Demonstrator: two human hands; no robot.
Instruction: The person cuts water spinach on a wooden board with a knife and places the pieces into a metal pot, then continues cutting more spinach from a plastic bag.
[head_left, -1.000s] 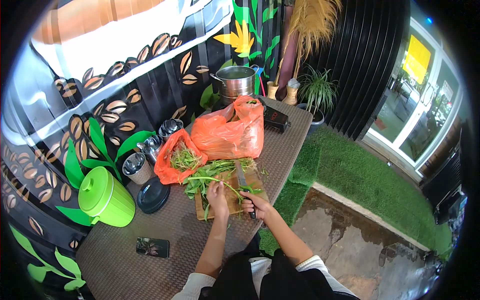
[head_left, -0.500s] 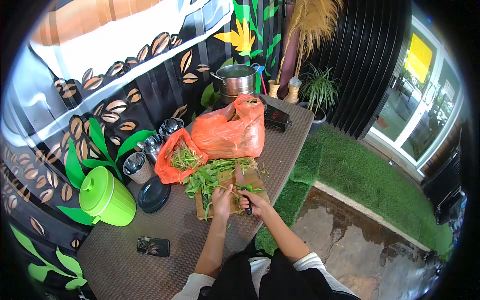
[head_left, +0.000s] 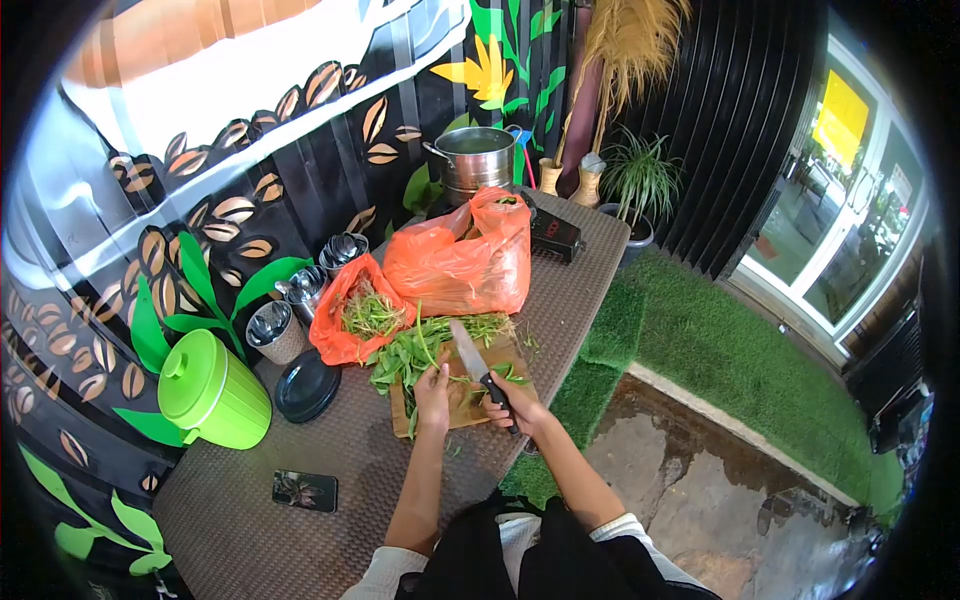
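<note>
My right hand (head_left: 516, 408) is wrapped around the black handle of a kitchen knife (head_left: 468, 350), its blade pointing away and up to the left. A long green stem (head_left: 425, 340) rises from the closed fingers of my left hand (head_left: 433, 396). Both hands are over the near part of a wooden cutting board (head_left: 470, 405). Leafy greens (head_left: 402, 362) cover the board's left side and far edge, and a few cut leaves (head_left: 508, 374) rest near the knife. Behind the board, an open orange plastic bag (head_left: 365, 312) contains more stems.
A larger, full orange bag (head_left: 460, 258) stands behind the board, with a steel pot (head_left: 474, 160) farther back. To the left are cups of cutlery (head_left: 275, 335), black plates (head_left: 308, 387), a green jug (head_left: 215, 390) and a phone (head_left: 305, 491). The table's right edge (head_left: 590, 335) borders artificial grass.
The knife has swung from pointing straight away to slanting left, and my right hand has shifted slightly right. A stem now stands up from my left hand, which has moved slightly left.
</note>
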